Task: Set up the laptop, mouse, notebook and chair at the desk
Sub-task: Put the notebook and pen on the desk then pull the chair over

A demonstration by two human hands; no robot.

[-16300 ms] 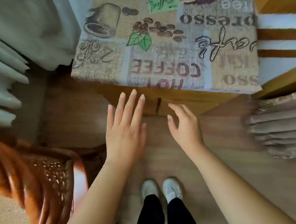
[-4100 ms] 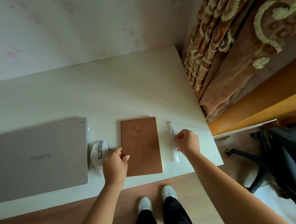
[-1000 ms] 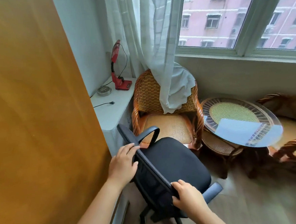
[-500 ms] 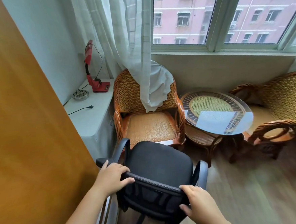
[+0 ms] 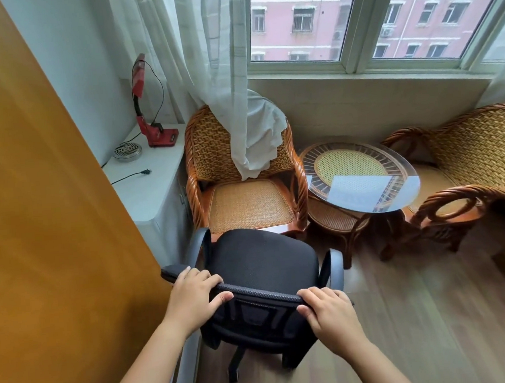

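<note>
Now both hands' fingers (image 5: pixel 205 280) curled over office chair (image 5: pixel 262 259) backrest, seat facing window.

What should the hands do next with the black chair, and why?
Probably pull the black office chair backward and start turning it away from the window. Both the left hand and the right hand already grip the top of its backrest, and its seat front sits close against the wicker chair, with no desk in view here, so it likely must roll elsewhere.
</note>
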